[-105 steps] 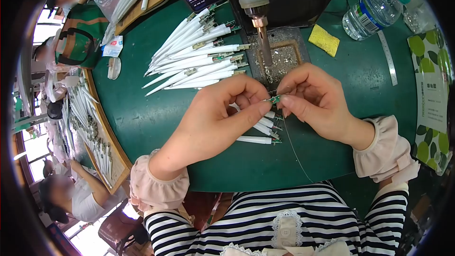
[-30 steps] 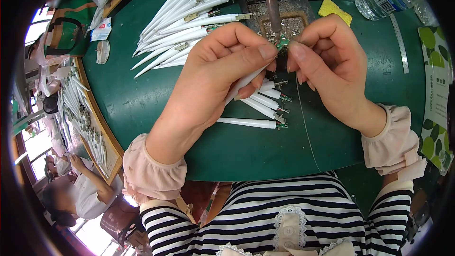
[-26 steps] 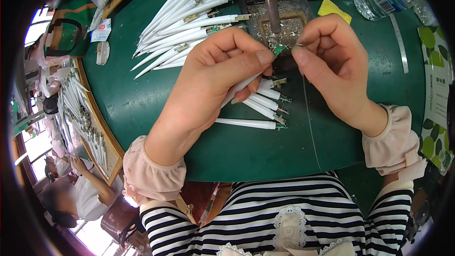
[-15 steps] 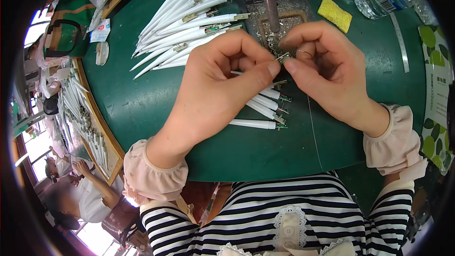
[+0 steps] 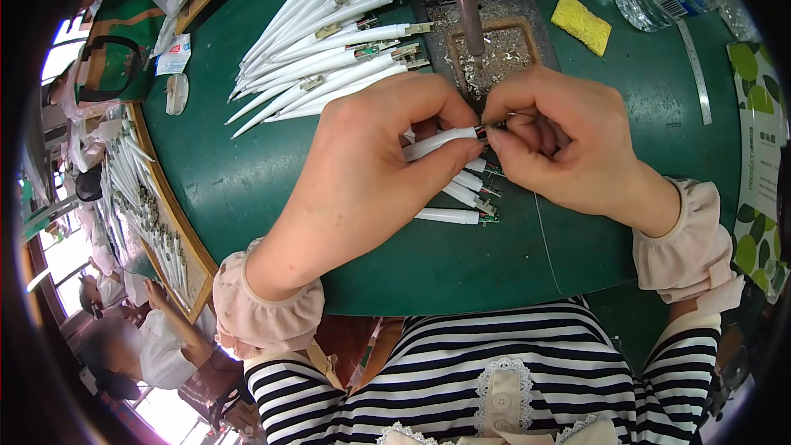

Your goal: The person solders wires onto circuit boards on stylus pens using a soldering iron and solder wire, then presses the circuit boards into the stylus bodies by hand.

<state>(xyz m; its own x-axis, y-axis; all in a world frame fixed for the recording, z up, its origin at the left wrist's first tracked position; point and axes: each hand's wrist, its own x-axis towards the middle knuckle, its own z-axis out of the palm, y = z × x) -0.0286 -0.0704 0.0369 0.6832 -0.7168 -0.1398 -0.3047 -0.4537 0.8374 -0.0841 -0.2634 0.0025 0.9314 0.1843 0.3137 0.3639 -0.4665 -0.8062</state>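
Now, in the head view, the white tube (image 5: pixel 441 142) lies exposed along the left hand (image 5: pixel 354 165), just below the centre of the frame's upper half. The left grip is closed, thumb and forefinger pinching the tube near its right end. The right hand's (image 5: pixel 577 140) thumb and forefinger are nearly together on the end parts (image 5: pixel 482 130), small bits of dark and red that the fingertips mostly cover. The green board seen between the fingers a moment ago is out of sight, so its condition can't be judged.

Compared with the earlier frames, both hands sit lower, apart from the tip of the soldering iron (image 5: pixel 465 4), where the board was close about a second ago. This seems to make it handwork on the end parts, away from the heat. The yellow sponge (image 5: pixel 582 25), partly hidden then, shows fully at upper right, beside the residue tray (image 5: pixel 544 49). A thin wire (image 5: pixel 546 239) runs from below the right hand toward the table's (image 5: pixel 247 198) near edge; whether that hand grips it, I can't tell. More tubes (image 5: pixel 449 216) lie under the hands, and a larger pile (image 5: pixel 329 45) fans out at upper left of centre.
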